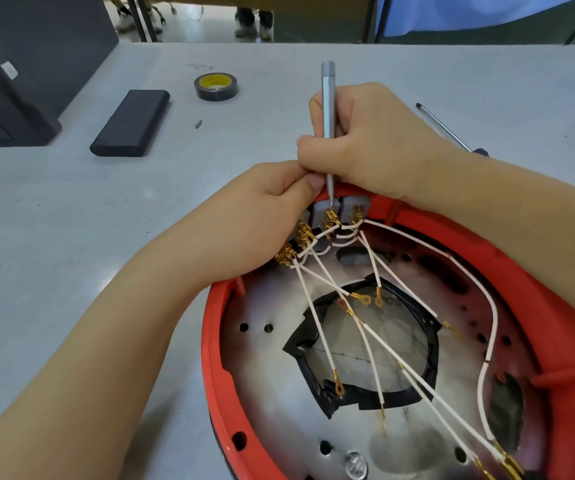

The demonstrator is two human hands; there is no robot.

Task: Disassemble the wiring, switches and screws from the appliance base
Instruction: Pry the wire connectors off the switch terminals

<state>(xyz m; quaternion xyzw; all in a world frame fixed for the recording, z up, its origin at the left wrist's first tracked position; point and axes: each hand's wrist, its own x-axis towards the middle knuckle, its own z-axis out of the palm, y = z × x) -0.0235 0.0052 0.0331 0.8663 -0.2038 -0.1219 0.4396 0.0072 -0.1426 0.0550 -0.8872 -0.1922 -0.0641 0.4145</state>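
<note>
Grey table (71,209): tape roll (216,86), black case (130,123).

Bright, even overhead light; soft shadows lie under the forearms on the grey surface (71,209). Wide-angle bending at frame edges; slight softness throughout.

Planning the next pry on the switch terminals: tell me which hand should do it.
Right. The right hand already grips the silver screwdriver, tip at the gold terminals of the middle switch. The left hand is busy steadying the red base.
</note>
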